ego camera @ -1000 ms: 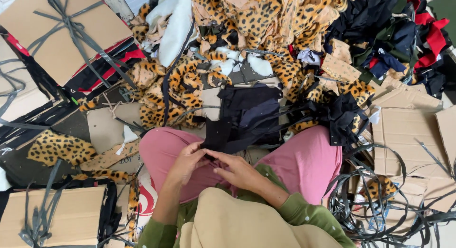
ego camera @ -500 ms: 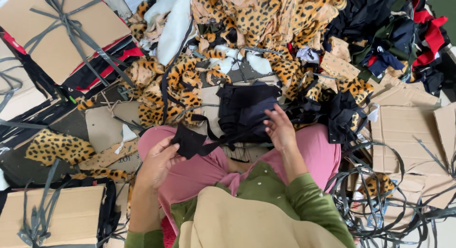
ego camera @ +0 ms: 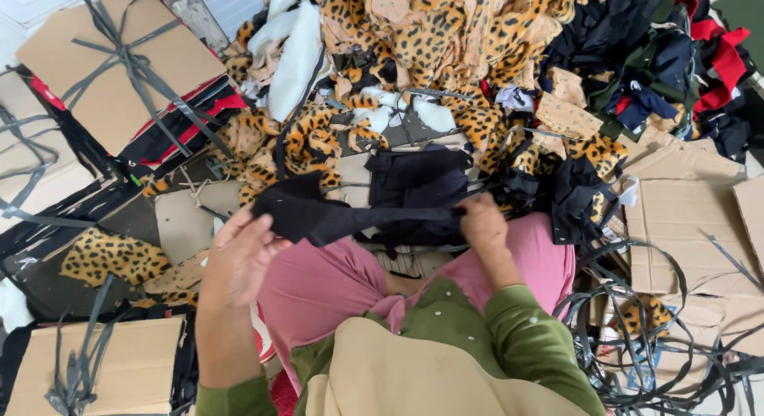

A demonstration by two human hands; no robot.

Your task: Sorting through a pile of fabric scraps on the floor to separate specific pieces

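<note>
**Black strip stretched between our hands**

Our left hand (ego camera: pixel 239 253) is raised above the pink lap (ego camera: pixel 334 281), fingers curled on the wide end of the black fabric strip (ego camera: pixel 350 217). The strip runs taut rightward, in front of the dark folded stack (ego camera: pixel 418 181). Our right hand (ego camera: pixel 481 225) pinches its narrow end.

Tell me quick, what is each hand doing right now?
Left hand: closed on the wide end of a black strip of fabric.
Right hand: closed, pinching the strip's narrow end, pulling it taut.
</note>
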